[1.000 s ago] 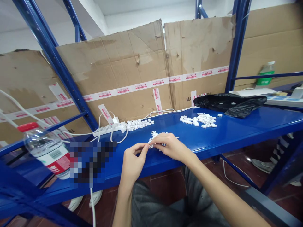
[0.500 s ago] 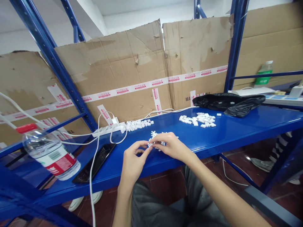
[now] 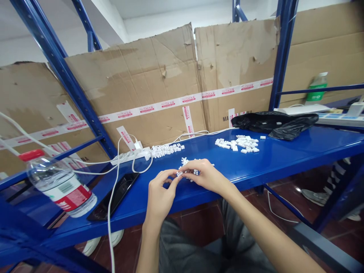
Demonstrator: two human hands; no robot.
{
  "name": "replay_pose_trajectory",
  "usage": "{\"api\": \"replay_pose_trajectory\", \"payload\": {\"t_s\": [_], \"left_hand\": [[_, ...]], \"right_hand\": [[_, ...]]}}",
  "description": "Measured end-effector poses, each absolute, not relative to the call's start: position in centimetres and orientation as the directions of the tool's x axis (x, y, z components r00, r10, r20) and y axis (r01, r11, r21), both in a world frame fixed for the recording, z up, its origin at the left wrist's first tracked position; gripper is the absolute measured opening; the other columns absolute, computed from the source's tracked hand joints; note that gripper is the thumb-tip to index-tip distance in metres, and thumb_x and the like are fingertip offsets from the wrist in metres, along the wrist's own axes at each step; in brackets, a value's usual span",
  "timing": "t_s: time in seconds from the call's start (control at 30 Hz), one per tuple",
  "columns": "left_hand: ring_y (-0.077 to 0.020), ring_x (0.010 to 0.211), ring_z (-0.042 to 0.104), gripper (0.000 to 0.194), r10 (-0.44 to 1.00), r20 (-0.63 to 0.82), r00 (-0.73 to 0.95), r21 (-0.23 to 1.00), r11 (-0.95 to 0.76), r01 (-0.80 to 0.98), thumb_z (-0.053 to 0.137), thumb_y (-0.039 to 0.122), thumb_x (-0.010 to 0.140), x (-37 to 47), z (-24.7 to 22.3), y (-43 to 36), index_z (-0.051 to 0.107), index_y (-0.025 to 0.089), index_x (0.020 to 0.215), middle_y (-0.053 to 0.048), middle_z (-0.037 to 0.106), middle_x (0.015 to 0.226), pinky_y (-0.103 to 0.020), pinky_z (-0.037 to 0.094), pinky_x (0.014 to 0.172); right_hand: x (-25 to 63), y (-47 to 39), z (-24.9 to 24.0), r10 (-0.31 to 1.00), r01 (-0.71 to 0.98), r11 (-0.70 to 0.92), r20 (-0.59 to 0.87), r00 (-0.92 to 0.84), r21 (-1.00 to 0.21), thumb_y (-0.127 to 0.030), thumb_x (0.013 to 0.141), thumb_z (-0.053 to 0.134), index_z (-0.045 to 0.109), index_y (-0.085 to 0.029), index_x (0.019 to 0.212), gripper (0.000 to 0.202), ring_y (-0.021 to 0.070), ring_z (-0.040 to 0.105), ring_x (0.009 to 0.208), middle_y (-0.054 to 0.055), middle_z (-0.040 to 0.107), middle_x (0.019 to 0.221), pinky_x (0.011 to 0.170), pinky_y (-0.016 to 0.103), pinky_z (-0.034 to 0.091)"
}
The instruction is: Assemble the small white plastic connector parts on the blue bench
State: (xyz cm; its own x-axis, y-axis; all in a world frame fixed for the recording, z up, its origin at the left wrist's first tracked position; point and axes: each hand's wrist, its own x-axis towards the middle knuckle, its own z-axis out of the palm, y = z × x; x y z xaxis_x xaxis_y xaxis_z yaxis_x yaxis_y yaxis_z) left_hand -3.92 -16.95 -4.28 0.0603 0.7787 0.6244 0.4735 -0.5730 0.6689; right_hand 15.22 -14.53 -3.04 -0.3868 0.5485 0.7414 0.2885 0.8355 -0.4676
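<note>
Left hand: the left hand [image 3: 159, 194] is up over the shelf's front edge, thumb and forefinger pinching a small white piece [image 3: 179, 173].
Right hand: the right hand [image 3: 205, 175] meets it from the right, fingertips closed on the same piece's other end.
Piece: held between both hands, just above the blue shelf [image 3: 284, 155].
Piles: a small white pile [image 3: 184, 162] just behind the hands, 2 more piles well back.
Left side: a phone [image 3: 115, 195] on its white cable [image 3: 113, 197], and a tilted water bottle [image 3: 61, 184].

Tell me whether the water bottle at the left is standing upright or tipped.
Tipped. The water bottle lies slanted on the blue shelf, its red cap pointing up-left, beside the black phone.
</note>
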Motion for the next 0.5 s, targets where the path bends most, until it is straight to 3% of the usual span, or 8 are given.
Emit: {"api": "replay_pose_trajectory", "payload": {"t_s": [0.4,0.5], "left_hand": [[-0.0203,0.094,0.07,0.016,0.774,0.628,0.086,0.649,-0.581,0.491,0.068,0.035,0.091,-3.76,-4.14,-17.1,0.075,0.022,0.099,-0.006,0.074,0.106,-0.028,0.059,0.08],[-0.0189,0.086,0.071,0.018,0.795,0.605,0.051,0.678,-0.547,0.491,0.068,0.036,0.091,-3.63,-4.12,-17.08,0.074,0.021,0.099,-0.005,0.074,0.102,-0.027,0.059,0.076]], "right_hand": [[15.26,-14.63,-3.06,0.574,0.315,0.817,0.725,-0.381,-0.482,-0.008,0.09,0.069,0.077,-0.019,0.098,0.016,0.0145,0.069,0.076,0.002,0.077,0.088,0.074,0.026,0.051],[15.22,-14.47,-3.14,0.564,0.346,0.823,0.728,-0.391,-0.451,-0.011,0.093,0.067,0.076,-0.02,0.101,0.015,0.0172,0.069,0.087,0.004,0.076,0.095,0.081,0.029,0.051]]}}
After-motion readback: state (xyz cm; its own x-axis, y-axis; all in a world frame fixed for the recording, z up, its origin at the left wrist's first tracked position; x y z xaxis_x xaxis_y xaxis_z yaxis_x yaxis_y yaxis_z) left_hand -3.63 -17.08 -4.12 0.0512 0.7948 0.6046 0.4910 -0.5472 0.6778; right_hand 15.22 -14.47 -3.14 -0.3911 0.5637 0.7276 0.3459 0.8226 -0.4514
